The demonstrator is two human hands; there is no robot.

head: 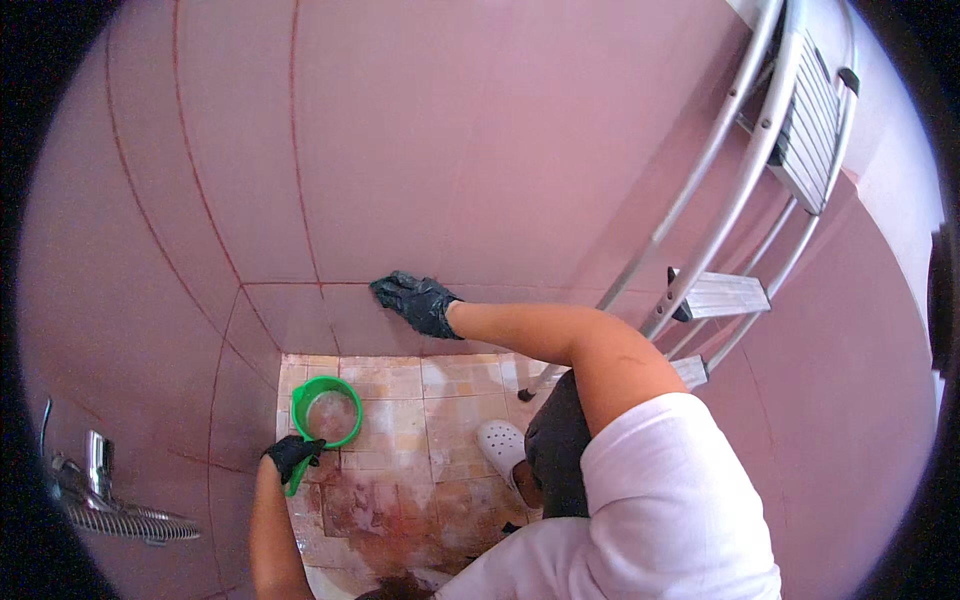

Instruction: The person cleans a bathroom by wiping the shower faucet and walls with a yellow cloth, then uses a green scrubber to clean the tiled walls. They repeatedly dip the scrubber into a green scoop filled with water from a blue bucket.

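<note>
My left hand (pixel 292 457), in a black glove, grips the handle of a green plastic dipper (pixel 358 420) at the lower left. Cloudy liquid with some froth shows inside the dipper, which is over the tiled floor. Also black-gloved, my right hand (pixel 414 304) lies against the pink tiled wall (pixel 450 187), at a horizontal grout line low on it. Its fingers point left and look pressed together; whether something thin is under them cannot be told. Red grout lines (pixel 297 150) run up the wall left of it.
An aluminium stepladder (pixel 727 292) leans at the right, one foot near my right arm. A shower fitting with a metal hose (pixel 131 523) is on the left wall. Reddish stains (pixel 375 517) mark the floor tiles near a white clog (pixel 501 448).
</note>
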